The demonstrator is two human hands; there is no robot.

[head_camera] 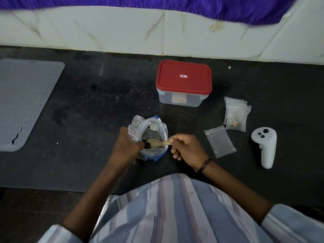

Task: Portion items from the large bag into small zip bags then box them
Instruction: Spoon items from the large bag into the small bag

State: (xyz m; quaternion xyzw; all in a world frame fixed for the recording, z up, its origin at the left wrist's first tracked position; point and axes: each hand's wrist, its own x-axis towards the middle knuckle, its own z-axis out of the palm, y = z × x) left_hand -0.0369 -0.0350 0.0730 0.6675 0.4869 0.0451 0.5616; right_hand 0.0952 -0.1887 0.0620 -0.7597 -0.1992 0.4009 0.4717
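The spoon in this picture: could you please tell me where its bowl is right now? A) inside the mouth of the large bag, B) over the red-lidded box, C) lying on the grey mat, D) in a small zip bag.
A: the right hand holds the spoon with its bowl inside the large bag, whose mouth the left hand holds open.

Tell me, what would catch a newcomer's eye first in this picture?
Probably the red-lidded box, bright against the dark counter near the wall. Then the hands at centre: the left hand grips the large bag open while the right hand dips a spoon into it. To the right lie small zip bags and a white controller.
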